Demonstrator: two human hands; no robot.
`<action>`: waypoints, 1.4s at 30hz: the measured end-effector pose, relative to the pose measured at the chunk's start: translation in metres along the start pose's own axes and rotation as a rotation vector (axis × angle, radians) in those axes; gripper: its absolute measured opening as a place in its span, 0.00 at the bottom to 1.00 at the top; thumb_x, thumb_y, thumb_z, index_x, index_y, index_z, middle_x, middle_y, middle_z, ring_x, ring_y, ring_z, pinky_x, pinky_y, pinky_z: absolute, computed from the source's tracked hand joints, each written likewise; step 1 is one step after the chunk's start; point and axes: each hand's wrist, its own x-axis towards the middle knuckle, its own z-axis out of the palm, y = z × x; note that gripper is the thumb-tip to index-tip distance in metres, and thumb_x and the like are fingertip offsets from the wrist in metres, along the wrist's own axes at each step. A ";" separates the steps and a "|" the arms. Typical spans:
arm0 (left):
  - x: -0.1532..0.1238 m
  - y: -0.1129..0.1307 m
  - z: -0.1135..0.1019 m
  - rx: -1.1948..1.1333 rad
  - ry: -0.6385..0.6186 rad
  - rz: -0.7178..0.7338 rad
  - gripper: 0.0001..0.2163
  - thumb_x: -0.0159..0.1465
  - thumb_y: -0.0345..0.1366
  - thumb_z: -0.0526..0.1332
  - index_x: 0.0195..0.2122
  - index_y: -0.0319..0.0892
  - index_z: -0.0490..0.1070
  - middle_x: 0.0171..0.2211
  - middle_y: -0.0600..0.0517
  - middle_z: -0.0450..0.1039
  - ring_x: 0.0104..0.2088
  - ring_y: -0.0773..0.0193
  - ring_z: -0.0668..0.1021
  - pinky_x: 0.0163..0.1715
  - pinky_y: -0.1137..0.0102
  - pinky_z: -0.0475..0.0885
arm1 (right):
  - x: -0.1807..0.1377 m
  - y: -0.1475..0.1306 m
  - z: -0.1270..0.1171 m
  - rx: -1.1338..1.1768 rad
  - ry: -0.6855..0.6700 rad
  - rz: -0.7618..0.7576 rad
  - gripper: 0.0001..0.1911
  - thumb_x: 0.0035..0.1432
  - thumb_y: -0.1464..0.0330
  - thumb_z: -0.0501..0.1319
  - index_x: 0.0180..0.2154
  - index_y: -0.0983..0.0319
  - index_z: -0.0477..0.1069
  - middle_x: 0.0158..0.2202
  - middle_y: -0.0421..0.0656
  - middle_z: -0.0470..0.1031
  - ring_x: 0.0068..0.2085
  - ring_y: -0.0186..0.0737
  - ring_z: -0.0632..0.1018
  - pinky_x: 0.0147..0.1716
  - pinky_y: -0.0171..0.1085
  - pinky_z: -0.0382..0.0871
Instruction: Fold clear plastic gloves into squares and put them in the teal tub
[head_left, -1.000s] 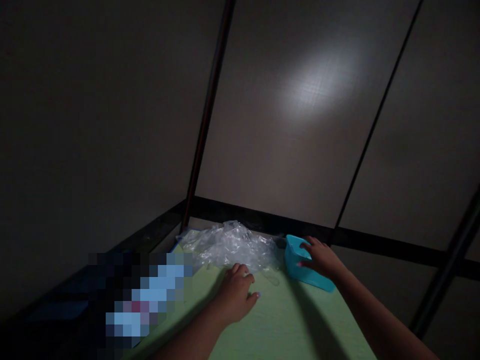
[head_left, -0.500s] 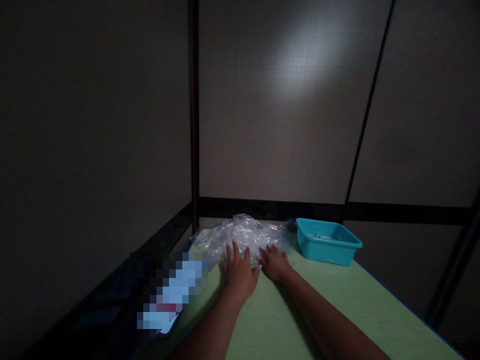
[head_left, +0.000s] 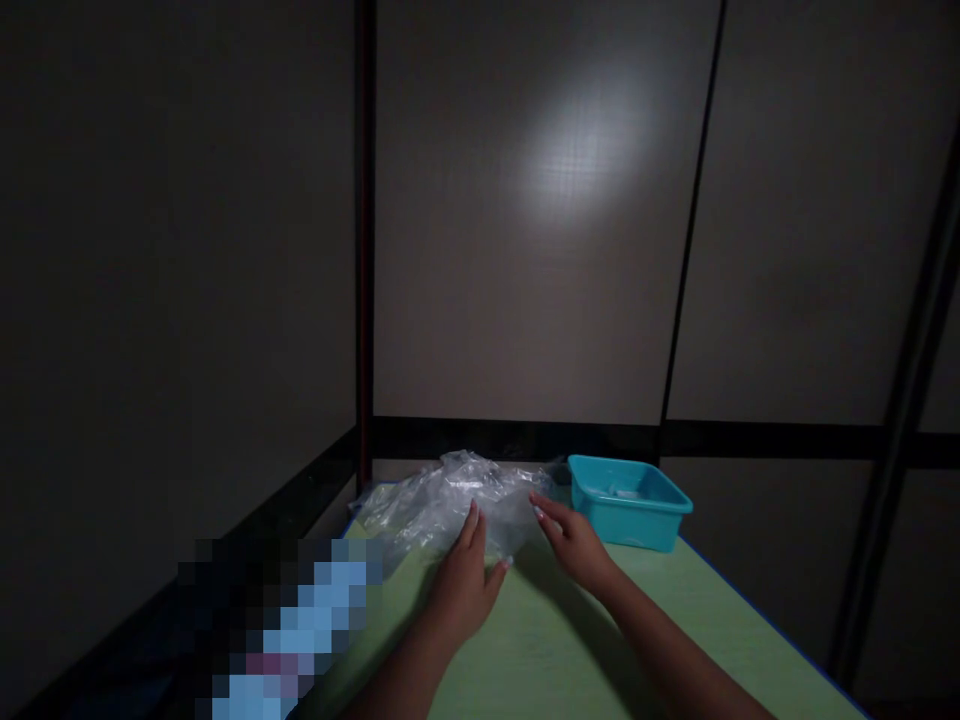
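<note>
Crumpled clear plastic film (head_left: 442, 495) lies in a heap at the far end of the green tabletop. My left hand (head_left: 463, 580) is at its near edge, fingers stretched forward and thumb apart, with nothing seen in its grasp. To the right, my right hand (head_left: 577, 545) is raised a little over the table, its thumb and fingertips brought together at a thin, cloudy piece of the film (head_left: 514, 520). Whether that piece is separate from the heap cannot be made out.
A turquoise plastic basin (head_left: 637, 525) stands at the far right, close to my right hand, with something pale inside. The green tabletop (head_left: 540, 650) has a blue edge. Dark panelled walls close off the back and left. A blurred-out bluish patch (head_left: 300, 620) covers the left side.
My right hand has lifted off the tabletop and closed its fingertips on the film. My left hand has turned, its fingers closer together. The camera view has shifted slightly right and up.
</note>
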 end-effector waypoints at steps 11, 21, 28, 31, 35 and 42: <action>0.003 -0.012 0.006 0.011 0.039 0.106 0.15 0.54 0.41 0.62 0.43 0.46 0.72 0.46 0.46 0.67 0.50 0.53 0.65 0.50 0.60 0.60 | -0.024 0.003 0.011 0.325 -0.033 -0.001 0.14 0.53 0.61 0.59 0.38 0.63 0.74 0.38 0.48 0.75 0.41 0.46 0.74 0.43 0.42 0.65; 0.003 -0.009 0.011 0.015 0.018 0.087 0.10 0.51 0.38 0.64 0.34 0.45 0.70 0.38 0.50 0.68 0.44 0.55 0.66 0.44 0.63 0.61 | -0.034 0.010 0.012 -0.359 -0.116 0.155 0.24 0.41 0.60 0.67 0.43 0.59 0.69 0.43 0.47 0.69 0.47 0.49 0.67 0.42 0.43 0.56; 0.001 -0.013 0.017 0.054 -0.024 0.084 0.10 0.47 0.38 0.66 0.30 0.45 0.69 0.36 0.51 0.68 0.43 0.56 0.66 0.43 0.65 0.60 | -0.031 0.014 0.014 -0.352 -0.110 0.261 0.08 0.43 0.68 0.65 0.30 0.61 0.71 0.35 0.45 0.71 0.42 0.47 0.68 0.36 0.39 0.56; 0.001 -0.011 0.015 0.049 -0.026 0.065 0.11 0.46 0.39 0.67 0.29 0.44 0.67 0.35 0.52 0.68 0.43 0.56 0.67 0.43 0.65 0.60 | -0.031 0.013 0.015 -0.277 -0.103 0.214 0.02 0.45 0.72 0.61 0.26 0.62 0.70 0.31 0.44 0.71 0.39 0.43 0.69 0.35 0.37 0.56; 0.002 -0.007 0.010 0.012 -0.018 0.064 0.11 0.47 0.41 0.67 0.27 0.44 0.67 0.35 0.52 0.69 0.42 0.56 0.68 0.43 0.64 0.60 | -0.029 0.005 0.016 -0.136 -0.082 0.104 0.03 0.47 0.75 0.59 0.26 0.62 0.68 0.31 0.41 0.70 0.37 0.37 0.69 0.37 0.33 0.59; 0.007 -0.002 0.006 -0.248 0.109 0.062 0.07 0.50 0.38 0.65 0.28 0.44 0.70 0.40 0.50 0.70 0.46 0.55 0.68 0.47 0.63 0.60 | -0.032 -0.015 0.007 0.340 -0.038 -0.069 0.02 0.51 0.70 0.60 0.27 0.61 0.67 0.33 0.41 0.68 0.38 0.38 0.69 0.37 0.35 0.62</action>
